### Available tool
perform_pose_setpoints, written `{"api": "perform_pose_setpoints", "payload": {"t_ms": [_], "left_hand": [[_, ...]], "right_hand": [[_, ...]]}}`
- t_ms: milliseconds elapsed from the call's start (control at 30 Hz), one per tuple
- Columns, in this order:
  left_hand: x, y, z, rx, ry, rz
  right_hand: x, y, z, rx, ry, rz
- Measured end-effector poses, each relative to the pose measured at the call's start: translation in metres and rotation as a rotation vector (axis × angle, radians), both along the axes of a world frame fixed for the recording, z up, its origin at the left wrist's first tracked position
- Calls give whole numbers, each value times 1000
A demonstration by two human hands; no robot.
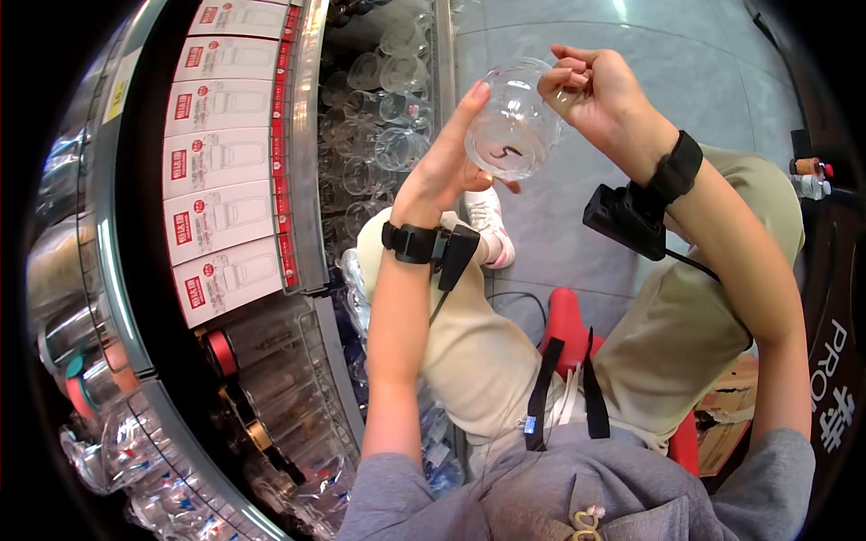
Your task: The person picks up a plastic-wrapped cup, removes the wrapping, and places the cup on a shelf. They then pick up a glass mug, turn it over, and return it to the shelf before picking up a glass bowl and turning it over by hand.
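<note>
A clear round glass cup (pixel 505 135) with a dark mark like a 5 on its base is held up in front of the shelves. My left hand (pixel 444 162) grips it from the left, with the thumb along its side and the fingers partly hidden behind it. At the cup's right edge, my right hand (pixel 591 95) has curled, pinched fingers; whether they hold the glass or something small cannot be made out. Black straps with dark devices sit on both wrists.
Glass cups (pixel 397 108) crowd the lower shelf to the left. White and red boxes (pixel 221 158) line the shelf above. Clear jars (pixel 271 361) stand nearer. A red stool (pixel 563 320) is under me, and a cardboard box (pixel 726 406) sits at the right. Grey floor tiles (pixel 667 54) lie ahead.
</note>
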State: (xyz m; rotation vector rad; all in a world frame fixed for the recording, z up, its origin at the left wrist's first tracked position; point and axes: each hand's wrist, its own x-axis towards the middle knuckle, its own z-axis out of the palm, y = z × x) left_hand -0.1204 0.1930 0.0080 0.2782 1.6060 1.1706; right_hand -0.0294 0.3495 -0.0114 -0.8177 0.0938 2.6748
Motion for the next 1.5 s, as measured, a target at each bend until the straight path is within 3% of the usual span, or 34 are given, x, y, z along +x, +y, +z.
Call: {"api": "perform_pose_setpoints", "payload": {"t_ms": [167, 367, 467, 600, 700, 800, 933, 1067, 1267, 1367, 1500], "left_hand": [[-4, -1, -8, 87, -144, -83], [0, 2, -14, 151, -5, -168], [5, 6, -11, 88, -104, -76], [1, 5, -15, 108, 108, -211], [1, -1, -22, 207, 248, -242], [1, 2, -22, 320, -163, -8], [2, 5, -24, 342, -143, -15], [1, 1, -19, 355, -225, 37], [-6, 1, -22, 584, -436, 163], [-9, -1, -8, 629, -500, 318], [-17, -3, -9, 637, -491, 442]], "right_hand": [[-2, 15, -12, -85, 170, -23], [-6, 22, 3, -51, 110, -66], [-7, 27, -8, -56, 64, -69], [-3, 22, -5, 78, -44, -15], [3, 15, 6, 171, 19, 70], [4, 3, 18, 334, 140, 165], [3, -16, 10, 748, 209, 384], [2, -12, 8, 760, 242, 456], [6, -22, 20, 1122, 322, 484], [3, -34, 12, 1558, 538, 273], [18, -42, 24, 1932, 631, 373]]}}
